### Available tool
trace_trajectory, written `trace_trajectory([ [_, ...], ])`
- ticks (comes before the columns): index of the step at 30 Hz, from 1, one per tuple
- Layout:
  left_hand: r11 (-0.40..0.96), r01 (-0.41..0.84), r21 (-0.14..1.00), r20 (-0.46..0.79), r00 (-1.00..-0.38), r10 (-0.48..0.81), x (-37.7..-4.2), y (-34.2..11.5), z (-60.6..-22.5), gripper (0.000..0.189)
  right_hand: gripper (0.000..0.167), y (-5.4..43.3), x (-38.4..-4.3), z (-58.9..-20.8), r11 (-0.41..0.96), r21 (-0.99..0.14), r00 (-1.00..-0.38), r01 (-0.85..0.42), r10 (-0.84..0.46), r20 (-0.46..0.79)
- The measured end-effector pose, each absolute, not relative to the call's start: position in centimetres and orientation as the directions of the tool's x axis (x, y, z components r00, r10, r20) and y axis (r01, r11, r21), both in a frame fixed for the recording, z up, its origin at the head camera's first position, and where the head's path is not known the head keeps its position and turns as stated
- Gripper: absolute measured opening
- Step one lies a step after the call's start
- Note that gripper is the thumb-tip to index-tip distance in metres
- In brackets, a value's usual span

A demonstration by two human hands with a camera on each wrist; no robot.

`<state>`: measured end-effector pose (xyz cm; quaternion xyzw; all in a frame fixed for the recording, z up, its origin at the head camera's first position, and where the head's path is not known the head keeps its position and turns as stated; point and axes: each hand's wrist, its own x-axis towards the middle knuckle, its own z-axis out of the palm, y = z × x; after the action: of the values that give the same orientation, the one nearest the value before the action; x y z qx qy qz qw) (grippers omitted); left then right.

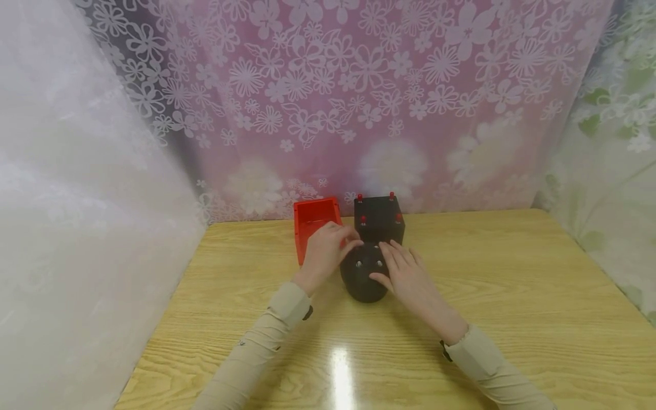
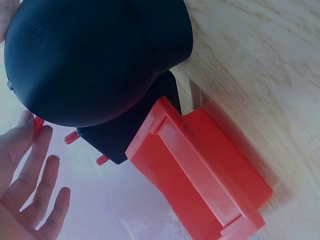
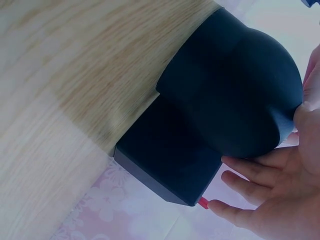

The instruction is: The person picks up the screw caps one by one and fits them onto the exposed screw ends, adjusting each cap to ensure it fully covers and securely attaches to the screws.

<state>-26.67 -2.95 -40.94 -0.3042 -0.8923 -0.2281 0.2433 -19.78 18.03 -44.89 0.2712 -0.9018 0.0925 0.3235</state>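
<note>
A black rounded, dome-like body [image 1: 363,285] with small metal-ringed holes in its top stands on the table between the hands. At its far upper edge, my left hand [image 1: 325,250] pinches a small red peg [image 2: 38,124] between thumb and index finger, the peg's lower end right at the dome. My right hand [image 1: 410,279] rests its fingertips and thumb on the right side of the dome, its fingers fairly straight. Just behind stands a black block [image 1: 379,213] with several red pegs [image 1: 363,220] upright at its top corners.
An open red bin [image 1: 315,210] stands at the left of the black block, partly behind the left hand. The wooden table [image 1: 487,285] ends at a pink flowered curtain [image 1: 318,85] close behind both. Pale sheets hang at the left and right sides.
</note>
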Motion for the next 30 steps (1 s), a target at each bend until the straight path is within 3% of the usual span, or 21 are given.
trace_trajectory([
  [9,0.688,0.684,0.241,0.594,-0.665,0.453,-26.64,-3.09,-40.89,0.016,0.088,18.08,-19.87,-45.00,0.833,-0.009,-0.653,-0.553,-0.427,0.626],
  [23,0.688,0.676,0.264,0.574,-0.683,0.451,-26.62,-3.33,-41.23,0.018,0.089,17.98,-19.67,-44.77,0.837,-0.010,-0.668,-0.547,-0.430,0.607],
  [30,0.689,0.669,0.277,0.558,-0.696,0.452,-26.41,-3.47,-41.01,0.019,0.081,18.04,-19.66,-44.88,0.835,-0.016,-0.670,-0.550,-0.430,0.605],
])
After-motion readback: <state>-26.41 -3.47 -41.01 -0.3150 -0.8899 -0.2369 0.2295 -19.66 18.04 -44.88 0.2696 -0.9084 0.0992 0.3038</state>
